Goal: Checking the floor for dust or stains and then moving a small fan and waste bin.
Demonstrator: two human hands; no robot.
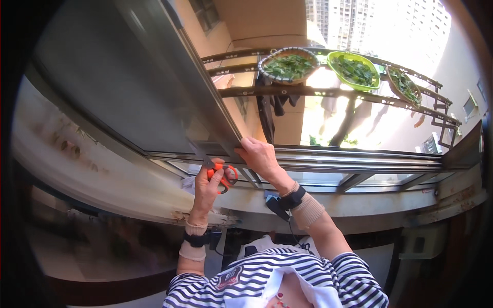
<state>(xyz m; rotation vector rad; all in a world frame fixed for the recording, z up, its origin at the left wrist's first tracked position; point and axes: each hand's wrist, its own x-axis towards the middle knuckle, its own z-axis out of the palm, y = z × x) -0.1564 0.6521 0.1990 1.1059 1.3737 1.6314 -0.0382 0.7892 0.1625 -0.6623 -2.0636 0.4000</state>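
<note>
My left hand [205, 189] is closed round a pair of scissors [231, 172] with orange and black handles. The grey blades point up and to the left, close to the window glass. My right hand [261, 158] grips the upright edge of the sliding window's metal frame [218, 105], its fingers partly hidden at the edge. It is just above and to the right of the scissors. Below both hands run the metal window tracks [328, 163].
Past the opening, a metal drying rack [241, 92] bears a woven basket [263, 66], a green basket [377, 84] and another basket [395, 87], all with green leaves. Dark cloth [266, 115] hangs beneath. A pale sill [354, 205] curves along my side. Tall buildings stand beyond.
</note>
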